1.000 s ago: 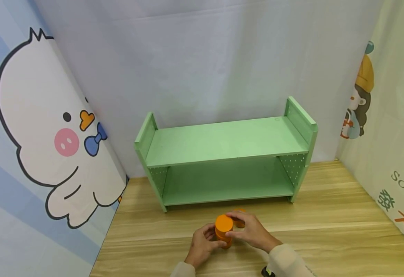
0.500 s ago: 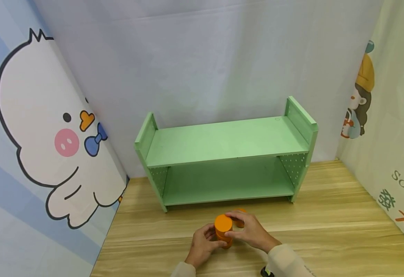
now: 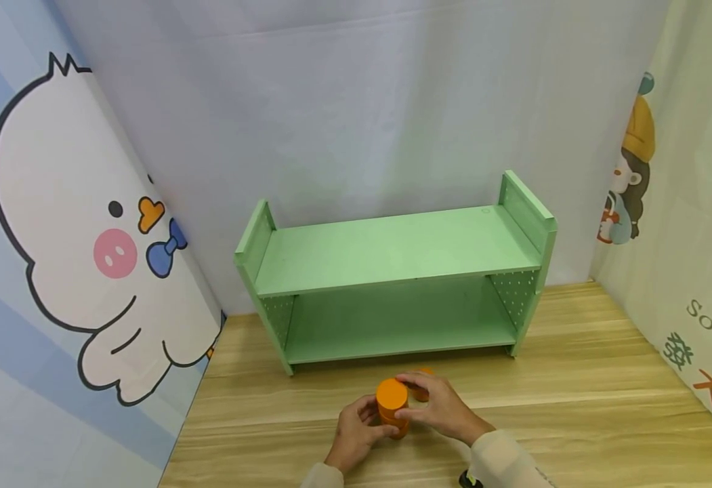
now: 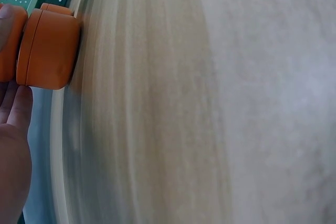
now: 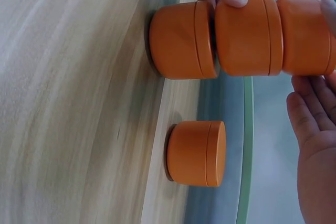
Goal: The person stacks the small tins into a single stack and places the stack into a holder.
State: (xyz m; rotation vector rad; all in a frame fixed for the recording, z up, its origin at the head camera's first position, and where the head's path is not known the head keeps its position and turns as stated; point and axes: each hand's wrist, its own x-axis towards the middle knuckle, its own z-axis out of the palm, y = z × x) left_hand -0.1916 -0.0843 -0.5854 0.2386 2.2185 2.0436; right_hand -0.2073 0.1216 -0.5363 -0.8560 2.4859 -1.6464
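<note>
The left hand (image 3: 356, 434) grips the middle jar (image 5: 244, 38) of a three-high stack, while the right hand (image 3: 444, 410) pinches the top jar (image 3: 391, 394) between thumb and fingers. All three are squat orange cylinders, smooth and matte, with rounded bases and a fine seam near the lid; whether they are plastic or painted metal I cannot tell. The bottom jar (image 5: 181, 40) stands upright on the wood-grain bench (image 3: 258, 420), in front of the lower front edge of a pale green shelf (image 3: 392, 251) with round holes punched in its side panels. A loose jar (image 5: 194, 153) stands upright apart from the stack, nearer that shelf edge and to the right.

The bench's front edge is cut off below the head view. There, the right hand's fingers partly hide the loose jar, and hands cover much of the stack — the right wrist view separates the jars best, though it crops the top one. A dark line marks the joint between bottom and middle jars; contact there is hard to judge.

The left hand comes up from the front, thumb on the near side. The right hand reaches in from the right, its pale sleeve (image 3: 505, 461) angled toward the front.
</note>
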